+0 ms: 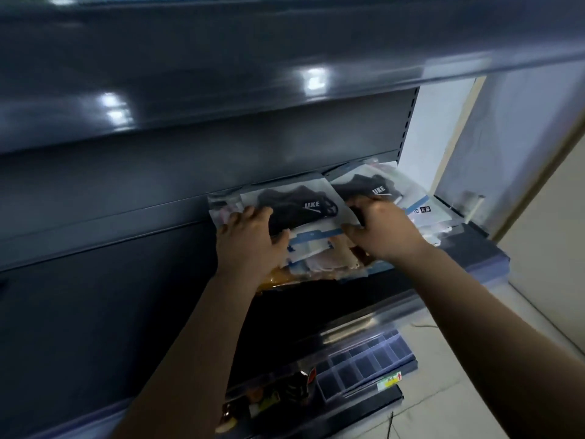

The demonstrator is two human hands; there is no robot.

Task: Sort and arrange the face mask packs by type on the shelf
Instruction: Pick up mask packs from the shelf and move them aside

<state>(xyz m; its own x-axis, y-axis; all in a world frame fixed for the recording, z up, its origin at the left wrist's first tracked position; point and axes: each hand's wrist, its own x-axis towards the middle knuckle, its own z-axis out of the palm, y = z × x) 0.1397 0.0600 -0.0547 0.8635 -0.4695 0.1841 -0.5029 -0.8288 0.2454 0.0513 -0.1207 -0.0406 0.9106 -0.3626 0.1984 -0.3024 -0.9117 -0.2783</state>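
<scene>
Lying flat, black mask pack (297,207), long axis left-right

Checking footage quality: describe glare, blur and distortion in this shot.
Head view: white glare patches on the dark upper shelf; motion blur smears the shelf edges and the lower goods; wide-angle bending curves the shelves; the black mask pack between left hand and right hand stays fairly sharp.
</scene>
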